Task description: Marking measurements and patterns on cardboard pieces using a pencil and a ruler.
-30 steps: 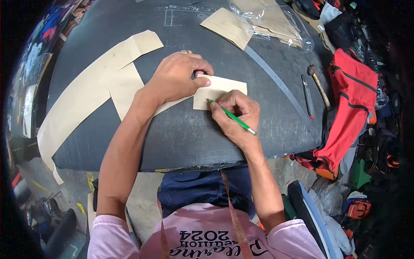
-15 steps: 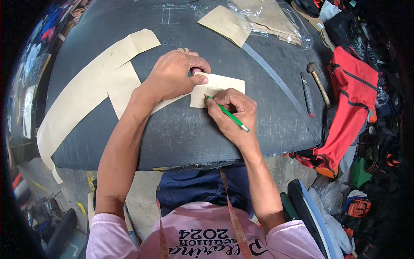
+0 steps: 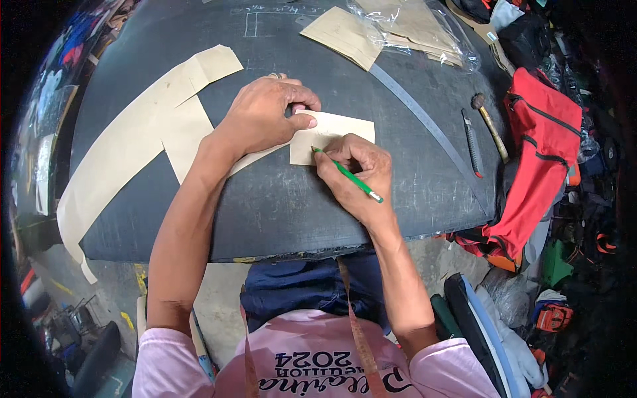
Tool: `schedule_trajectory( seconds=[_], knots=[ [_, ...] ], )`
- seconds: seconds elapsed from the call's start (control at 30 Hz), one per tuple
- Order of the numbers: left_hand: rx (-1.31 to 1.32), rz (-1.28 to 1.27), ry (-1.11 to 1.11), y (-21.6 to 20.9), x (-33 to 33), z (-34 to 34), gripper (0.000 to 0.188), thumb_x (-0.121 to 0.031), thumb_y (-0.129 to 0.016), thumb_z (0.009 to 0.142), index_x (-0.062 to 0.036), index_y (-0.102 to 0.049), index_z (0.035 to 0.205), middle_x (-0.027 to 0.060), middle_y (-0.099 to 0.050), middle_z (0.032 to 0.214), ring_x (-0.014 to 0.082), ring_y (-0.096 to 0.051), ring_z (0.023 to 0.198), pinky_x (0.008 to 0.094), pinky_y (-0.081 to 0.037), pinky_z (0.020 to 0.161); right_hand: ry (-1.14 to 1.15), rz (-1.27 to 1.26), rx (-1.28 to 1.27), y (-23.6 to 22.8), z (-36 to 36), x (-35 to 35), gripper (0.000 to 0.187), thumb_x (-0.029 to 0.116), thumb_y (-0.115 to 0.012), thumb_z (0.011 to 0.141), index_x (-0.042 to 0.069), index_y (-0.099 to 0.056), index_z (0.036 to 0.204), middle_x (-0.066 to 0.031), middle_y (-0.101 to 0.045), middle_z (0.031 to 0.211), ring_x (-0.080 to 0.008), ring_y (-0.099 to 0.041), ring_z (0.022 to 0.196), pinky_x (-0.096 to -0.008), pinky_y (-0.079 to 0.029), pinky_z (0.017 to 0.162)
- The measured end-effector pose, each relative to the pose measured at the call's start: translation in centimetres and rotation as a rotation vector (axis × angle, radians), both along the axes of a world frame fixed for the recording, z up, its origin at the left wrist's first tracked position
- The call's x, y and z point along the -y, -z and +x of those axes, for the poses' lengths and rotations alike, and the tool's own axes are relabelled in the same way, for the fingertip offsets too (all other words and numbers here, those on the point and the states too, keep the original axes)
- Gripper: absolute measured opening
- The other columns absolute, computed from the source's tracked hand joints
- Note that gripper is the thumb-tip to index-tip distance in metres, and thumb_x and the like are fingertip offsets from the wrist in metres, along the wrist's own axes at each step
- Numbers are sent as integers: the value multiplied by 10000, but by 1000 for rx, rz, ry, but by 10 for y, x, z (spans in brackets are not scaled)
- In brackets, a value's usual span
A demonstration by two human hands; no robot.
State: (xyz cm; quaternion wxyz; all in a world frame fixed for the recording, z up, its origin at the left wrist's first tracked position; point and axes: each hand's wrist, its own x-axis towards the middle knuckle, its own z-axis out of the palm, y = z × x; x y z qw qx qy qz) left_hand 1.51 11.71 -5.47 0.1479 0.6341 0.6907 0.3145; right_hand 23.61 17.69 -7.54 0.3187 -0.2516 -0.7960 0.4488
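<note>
A green pencil (image 3: 358, 180) is pinched in my right hand (image 3: 361, 174), its tip touching a small tan paper piece (image 3: 345, 124) near the left side. Faint pencil marks show on that piece. My left hand (image 3: 271, 109) presses on the piece's upper left corner, thumb on the paper and fingers curled; whether anything is inside them is hidden. Under and beside my left forearm lie larger tan paper pattern pieces (image 3: 139, 118), one long and curved, another broad (image 3: 187, 129) with a cut edge.
On the dark table (image 3: 292, 212), a long metal ruler (image 3: 424, 119) runs diagonally at the right, below tan paper (image 3: 342, 36) and a plastic-wrapped stack (image 3: 424, 26). A box cutter (image 3: 472, 142), a hammer (image 3: 490, 126) and a red bag (image 3: 541, 146) lie rightward.
The pencil tip and my right hand have shifted very slightly left over the paper. My left hand still holds the corner; the whole view has drifted a little.
</note>
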Motion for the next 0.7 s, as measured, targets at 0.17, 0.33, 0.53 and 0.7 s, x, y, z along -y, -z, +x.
schedule_trajectory(
  seconds=[0.17,0.33,0.53,0.7],
  knots=[
    [13,16,3,1,1,0,240,-194,-842,912,-64,-806,1110,97,-750,978,286,-673,950,400,-538,929,6,6,-15,2,1,-2,238,-8,-827,884,19,-630,753,-14,-677,760,-55,-541,671,-269,-439,619],
    [-8,1,12,0,0,-1,244,-200,-843,914,-65,-805,1113,98,-740,963,288,-662,934,399,-525,936,10,36,-5,2,0,-2,240,-12,-824,883,19,-624,754,-14,-677,768,-53,-528,667,-264,-419,608],
    [-5,41,12,4,0,0,239,-193,-846,917,-66,-806,1115,97,-736,953,287,-652,919,403,-522,924,15,27,-14,2,0,-3,255,-11,-823,886,23,-614,743,1,-644,748,-47,-507,669,-266,-408,608],
    [3,-18,-19,-3,1,3,232,-198,-852,918,-74,-809,1109,90,-739,954,282,-649,918,404,-523,913,39,57,-79,4,-3,-3,269,8,-811,846,31,-577,714,-31,-519,645,-111,-456,570,-322,-360,539]
  ],
)
